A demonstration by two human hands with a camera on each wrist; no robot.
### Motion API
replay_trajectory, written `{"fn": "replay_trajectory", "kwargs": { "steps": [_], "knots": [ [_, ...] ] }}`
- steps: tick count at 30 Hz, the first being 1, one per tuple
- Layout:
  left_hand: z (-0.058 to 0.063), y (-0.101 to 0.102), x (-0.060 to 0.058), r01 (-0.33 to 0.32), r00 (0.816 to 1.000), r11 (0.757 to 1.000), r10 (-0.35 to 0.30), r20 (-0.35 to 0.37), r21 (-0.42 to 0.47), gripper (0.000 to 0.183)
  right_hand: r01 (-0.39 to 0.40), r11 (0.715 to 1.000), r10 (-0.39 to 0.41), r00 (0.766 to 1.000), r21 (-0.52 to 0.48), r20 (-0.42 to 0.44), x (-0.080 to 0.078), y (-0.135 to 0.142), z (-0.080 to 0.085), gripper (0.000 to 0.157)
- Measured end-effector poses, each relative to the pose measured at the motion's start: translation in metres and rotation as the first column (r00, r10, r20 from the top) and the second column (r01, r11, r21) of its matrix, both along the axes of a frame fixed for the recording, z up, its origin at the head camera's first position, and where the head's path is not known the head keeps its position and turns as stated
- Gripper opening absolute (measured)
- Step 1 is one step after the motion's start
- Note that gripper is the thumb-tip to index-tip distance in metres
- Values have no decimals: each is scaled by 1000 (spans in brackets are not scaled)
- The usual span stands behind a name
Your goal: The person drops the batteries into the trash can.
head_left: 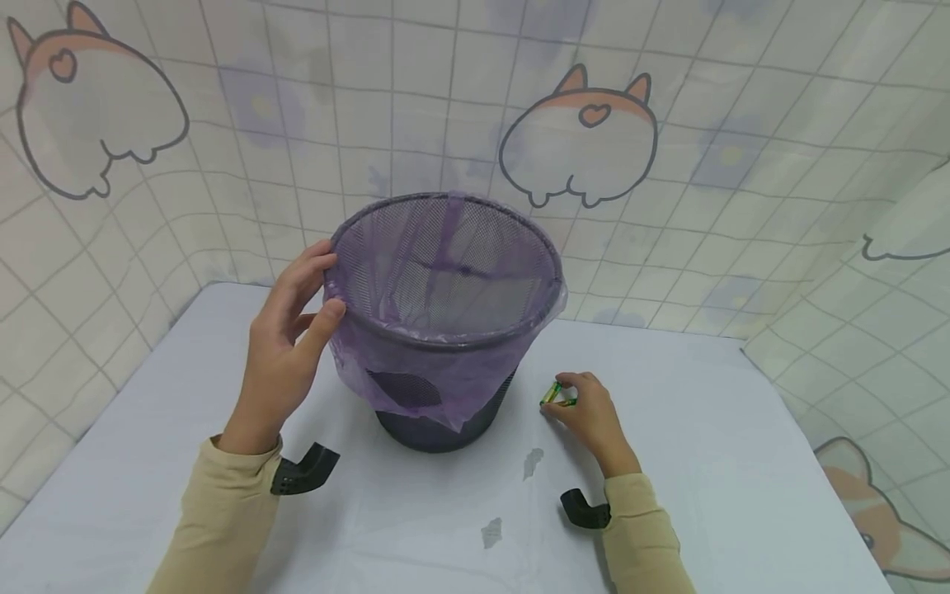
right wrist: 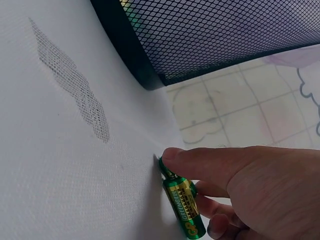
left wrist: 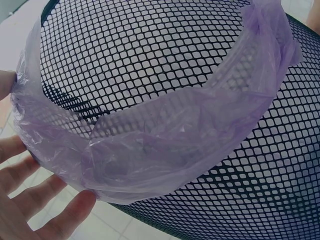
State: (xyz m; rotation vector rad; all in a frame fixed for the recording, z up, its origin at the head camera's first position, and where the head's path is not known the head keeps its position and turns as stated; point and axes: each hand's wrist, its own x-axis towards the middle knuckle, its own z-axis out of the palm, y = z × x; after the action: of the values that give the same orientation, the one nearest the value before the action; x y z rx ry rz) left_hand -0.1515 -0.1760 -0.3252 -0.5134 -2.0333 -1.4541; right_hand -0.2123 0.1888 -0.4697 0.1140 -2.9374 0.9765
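Observation:
A black mesh wastebasket [head_left: 438, 437] stands upright, lined with a translucent purple plastic bag [head_left: 475, 379] folded over its rim. At the basket's left side, my left hand [head_left: 285, 346] touches the rim and bag with spread, fairly straight fingers [left wrist: 75, 215]. To the right of the basket, my right hand [head_left: 594, 417] pinches small green batteries [head_left: 552, 393] low over the table, between thumb and fingers. One battery [right wrist: 184, 207] shows gold GP Greencell lettering in the right wrist view; another is partly hidden behind it and the thumb.
The basket and hands are over a white-covered table [head_left: 705, 445]. Two grey mesh-like patches [head_left: 533, 464] mark the cloth in front of the basket. A tiled-pattern curtain [head_left: 416, 99] with cartoon animals surrounds the back and sides.

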Motion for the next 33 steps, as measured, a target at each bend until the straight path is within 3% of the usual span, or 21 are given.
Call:
{"fn": "replay_trajectory", "kwargs": {
  "steps": [33],
  "knots": [
    [0,1,-1,-3,1000,1000,3,26,20,45,-42,999,42,997,-9,-63,2,0,8,53]
  ]
}}
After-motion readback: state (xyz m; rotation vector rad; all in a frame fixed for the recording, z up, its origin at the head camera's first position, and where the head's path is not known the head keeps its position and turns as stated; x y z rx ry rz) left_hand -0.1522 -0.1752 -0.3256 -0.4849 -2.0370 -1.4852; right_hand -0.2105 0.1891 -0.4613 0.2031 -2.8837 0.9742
